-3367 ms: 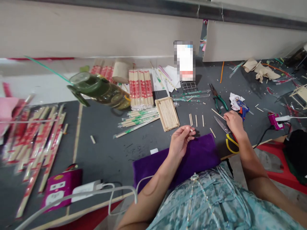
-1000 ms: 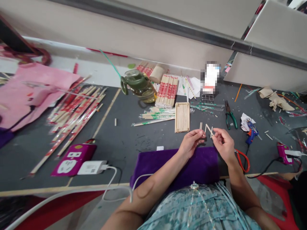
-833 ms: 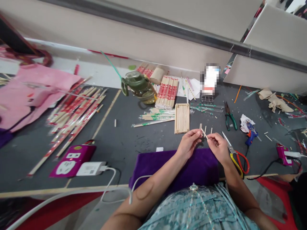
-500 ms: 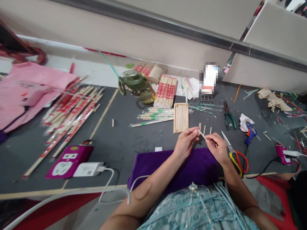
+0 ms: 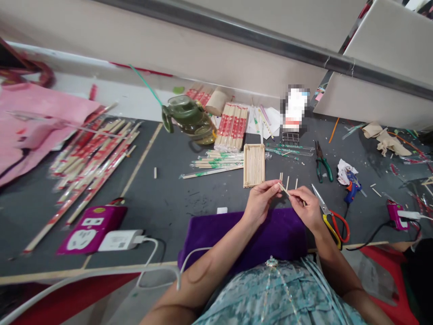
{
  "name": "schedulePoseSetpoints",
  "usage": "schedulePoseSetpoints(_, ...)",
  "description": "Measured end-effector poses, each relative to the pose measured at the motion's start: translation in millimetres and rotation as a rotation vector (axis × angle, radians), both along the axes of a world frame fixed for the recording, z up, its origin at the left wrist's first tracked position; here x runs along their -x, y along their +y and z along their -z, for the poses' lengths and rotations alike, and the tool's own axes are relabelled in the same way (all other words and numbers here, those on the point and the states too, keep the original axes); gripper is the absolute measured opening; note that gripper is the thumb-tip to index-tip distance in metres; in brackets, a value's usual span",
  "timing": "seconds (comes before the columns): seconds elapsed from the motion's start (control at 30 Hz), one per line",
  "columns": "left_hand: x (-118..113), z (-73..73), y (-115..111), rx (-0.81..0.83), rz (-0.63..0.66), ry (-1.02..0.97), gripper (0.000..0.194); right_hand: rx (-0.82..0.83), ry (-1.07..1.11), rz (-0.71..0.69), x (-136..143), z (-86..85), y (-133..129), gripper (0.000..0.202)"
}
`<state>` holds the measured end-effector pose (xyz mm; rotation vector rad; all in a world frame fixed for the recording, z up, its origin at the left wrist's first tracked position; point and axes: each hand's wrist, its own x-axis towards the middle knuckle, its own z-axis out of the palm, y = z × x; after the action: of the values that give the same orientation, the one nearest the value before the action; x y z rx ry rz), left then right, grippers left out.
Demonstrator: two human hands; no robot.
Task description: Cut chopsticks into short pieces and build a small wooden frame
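Observation:
A short wooden stick (image 5: 283,189) is pinched at one end by my left hand (image 5: 262,198) and at the other by my right hand (image 5: 306,205). Both hands hover over the front of the dark table, above a purple cloth (image 5: 216,234). Just beyond my fingers lie several cut stick pieces (image 5: 287,182). A small tray-like panel made of sticks side by side, with a raised stick border (image 5: 254,165), lies past my left hand. Scissors with red and yellow handles (image 5: 333,219) rest beside my right hand.
Green-handled pliers (image 5: 324,167) and a blue glue gun (image 5: 352,192) lie on the right. A green-lidded jug (image 5: 189,119) and wrapped chopsticks (image 5: 231,126) stand toward the back. Left are more wrapped chopsticks (image 5: 98,167), a purple power socket block (image 5: 91,230) and a white cable (image 5: 101,272).
My view has shifted slightly, so things on the left appear a little farther left. Both hands keep the same hold on the stick.

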<state>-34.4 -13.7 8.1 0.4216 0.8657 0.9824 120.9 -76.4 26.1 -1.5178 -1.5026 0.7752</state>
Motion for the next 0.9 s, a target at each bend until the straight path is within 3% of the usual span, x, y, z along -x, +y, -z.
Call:
schedulePoseSetpoints(0.23,-3,3.8,-1,0.032,-0.038,-0.018,0.033,0.031,-0.051,-0.006,2,2.7,3,0.020)
schedulePoseSetpoints(0.47,-11,14.2,-6,0.055,-0.087,-0.028,0.039,0.066,-0.223,0.033,8,0.1,11,0.018)
schedulePoseSetpoints(0.73,-15,16.9,-14,0.048,-0.102,-0.010,0.034,0.254,0.131,0.024,8,16.7,23,0.026)
schedulePoseSetpoints(0.9,-11,15.9,-14,0.064,-0.027,-0.017,0.037,0.292,0.181,-0.033,-2,12.1,30,0.027)
